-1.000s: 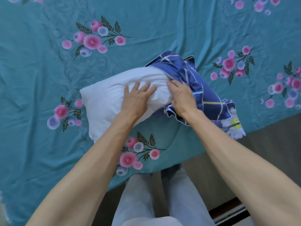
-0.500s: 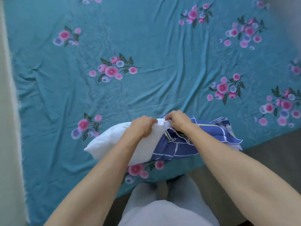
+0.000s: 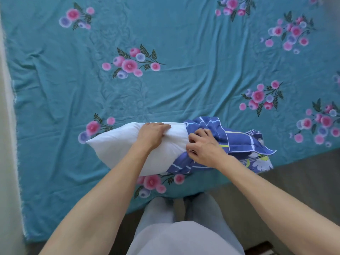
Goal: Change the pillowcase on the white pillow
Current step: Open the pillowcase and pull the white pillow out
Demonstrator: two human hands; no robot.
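The white pillow [image 3: 117, 144] lies near the bed's front edge, its left part bare. A blue pillowcase [image 3: 237, 142] with pale stripes and a daisy print is bunched over its right end. My left hand [image 3: 150, 134] curls over the pillow's top edge and grips the white stuffing. Just to its right, my right hand [image 3: 204, 146] pinches the bunched rim of the pillowcase where it meets the pillow. The pillow's right end is hidden inside the fabric.
A teal bedsheet [image 3: 184, 85] with pink flower clusters covers the bed. A pale wall [image 3: 7, 162] runs along the left. Grey floor [image 3: 294, 177] shows at the lower right. My legs in light trousers [image 3: 184, 227] stand against the bed's edge.
My left hand went from lying flat on the pillow to gripping its top edge. My right hand shifted onto the pillowcase rim. The pillow now sits on edge, nearer the bed's front.
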